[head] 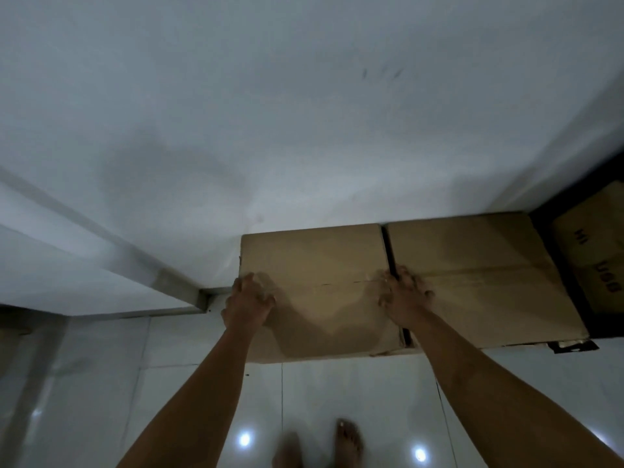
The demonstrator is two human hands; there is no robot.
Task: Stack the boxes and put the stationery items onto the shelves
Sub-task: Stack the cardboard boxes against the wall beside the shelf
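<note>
A closed brown cardboard box [317,265] stands against the white wall, its top facing me. My left hand [248,304] grips its left edge with curled fingers. My right hand [403,297] grips its right edge, fingers hooked into the dark gap beside a second, larger cardboard box [472,265] that sits right next to it. No stationery items or shelves are visible.
A third box [594,251] with red printing stands at the far right behind a dark gap. The white wall [304,130] fills the upper view. Glossy white floor tiles [185,383] lie below, with my bare feet [347,440] near the bottom.
</note>
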